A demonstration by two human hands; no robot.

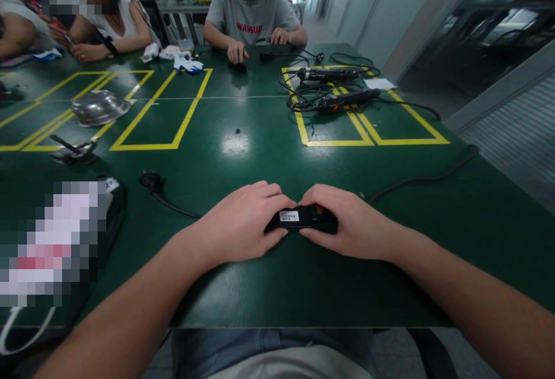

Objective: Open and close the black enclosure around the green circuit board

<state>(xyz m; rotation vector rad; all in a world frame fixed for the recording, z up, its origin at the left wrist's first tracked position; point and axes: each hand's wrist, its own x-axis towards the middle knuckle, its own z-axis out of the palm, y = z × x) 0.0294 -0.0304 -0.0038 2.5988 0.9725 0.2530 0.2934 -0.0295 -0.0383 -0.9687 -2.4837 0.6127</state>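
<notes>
A black power adapter [307,218] with a small white label [289,216] lies on the green table in front of me. My left hand [247,220] is closed around its left end, thumb along the near side and fingers along the far side. The opposite end is gripped the same way by my right hand [349,220], and both sets of fingertips nearly meet at the label. From the left end a black cord runs to a plug [150,181] resting on the table. Another black cable [416,181] trails off beyond my right hand to the table's right edge.
Yellow tape marks out rectangles on the table. Black corded tools [342,100] lie at the far right, a metal bowl [99,107] at the left, and gloves [188,63] farther back. A co-worker [255,12] sits opposite; others sit at the left. A blurred-out object [52,240] is near my left arm.
</notes>
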